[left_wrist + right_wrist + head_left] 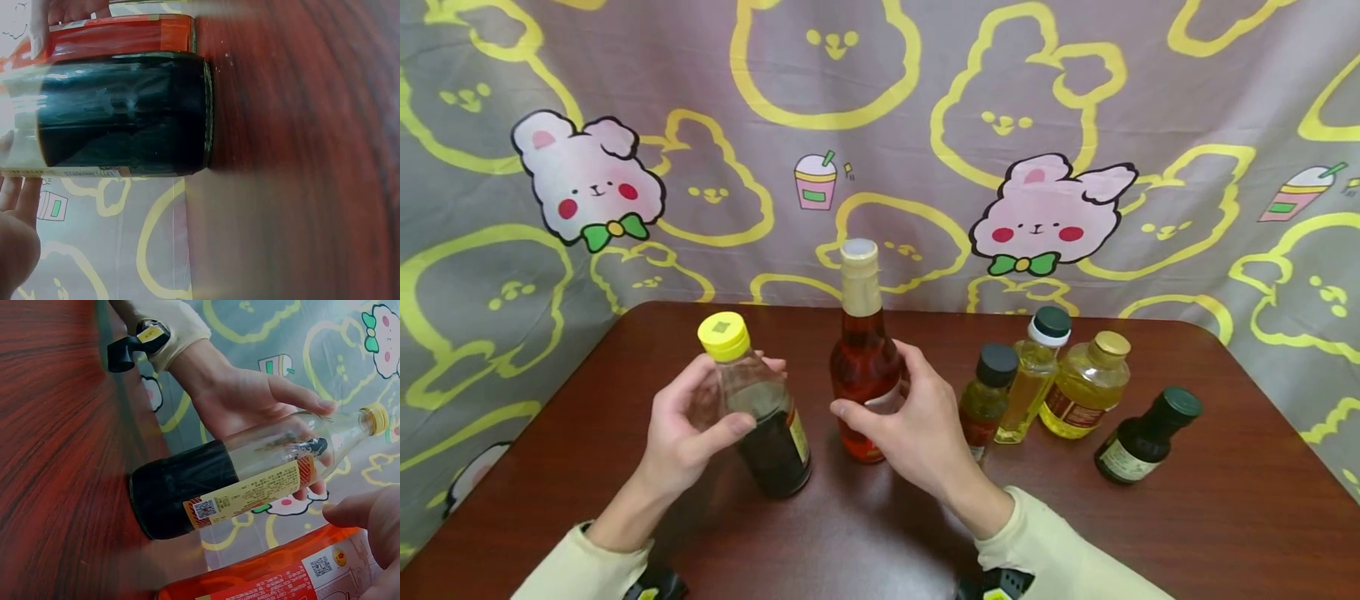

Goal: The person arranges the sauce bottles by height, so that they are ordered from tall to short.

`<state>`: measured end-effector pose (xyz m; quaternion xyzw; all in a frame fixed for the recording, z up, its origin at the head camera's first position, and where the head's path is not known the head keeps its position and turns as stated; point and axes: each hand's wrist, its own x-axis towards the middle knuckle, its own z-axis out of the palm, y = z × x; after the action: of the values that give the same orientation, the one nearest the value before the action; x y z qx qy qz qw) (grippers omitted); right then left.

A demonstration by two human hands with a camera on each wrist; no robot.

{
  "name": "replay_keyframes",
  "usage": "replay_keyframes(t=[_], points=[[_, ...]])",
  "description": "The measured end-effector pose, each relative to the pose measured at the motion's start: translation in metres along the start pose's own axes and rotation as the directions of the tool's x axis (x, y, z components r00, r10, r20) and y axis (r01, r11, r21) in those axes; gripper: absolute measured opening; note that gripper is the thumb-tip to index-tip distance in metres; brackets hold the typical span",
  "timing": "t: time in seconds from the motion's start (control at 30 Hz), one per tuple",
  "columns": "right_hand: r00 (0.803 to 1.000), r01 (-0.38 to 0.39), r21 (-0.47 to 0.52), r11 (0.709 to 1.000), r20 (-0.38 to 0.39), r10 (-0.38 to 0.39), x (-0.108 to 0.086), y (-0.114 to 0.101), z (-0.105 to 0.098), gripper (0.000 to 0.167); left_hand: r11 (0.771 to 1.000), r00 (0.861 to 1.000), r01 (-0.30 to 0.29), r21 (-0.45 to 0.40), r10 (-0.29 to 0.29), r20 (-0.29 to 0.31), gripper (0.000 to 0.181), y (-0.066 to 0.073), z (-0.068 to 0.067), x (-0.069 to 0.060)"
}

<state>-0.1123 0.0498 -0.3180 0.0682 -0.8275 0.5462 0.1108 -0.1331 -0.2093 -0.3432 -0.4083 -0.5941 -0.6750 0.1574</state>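
1 red bottle (859, 354) stands gripped by the right hand (925, 423), 1 yellow-capped bottle (775, 454) just left of it gripped by the left hand (685, 425); step apparently positioning, next likely needing steady, upright handling.

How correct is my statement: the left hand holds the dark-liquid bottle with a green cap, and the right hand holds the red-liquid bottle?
One detail is wrong: the head view shows that the dark-liquid bottle has a yellow cap, not green. The left hand does hold it, and the right hand holds the red-liquid bottle.
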Motion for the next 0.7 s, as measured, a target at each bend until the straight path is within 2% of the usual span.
replay_keyframes(t=[0.27, 0.7], points=[[0.999, -0.038, -0.006, 0.999, -0.005, 0.038, -0.0006, 0.0009, 0.0024, 0.074, 0.999, 1.000, -0.001, -0.049, 0.002, 0.022, 0.057, -0.0023, -0.0038, 0.0000], [0.997, -0.014, 0.091, 0.996, -0.074, 0.021, -0.0008, 0.0042, 0.0074, 0.072, 0.996, 0.998, -0.003, -0.085, 0.008, 0.055, 0.060, -0.0040, -0.0069, 0.0000]])
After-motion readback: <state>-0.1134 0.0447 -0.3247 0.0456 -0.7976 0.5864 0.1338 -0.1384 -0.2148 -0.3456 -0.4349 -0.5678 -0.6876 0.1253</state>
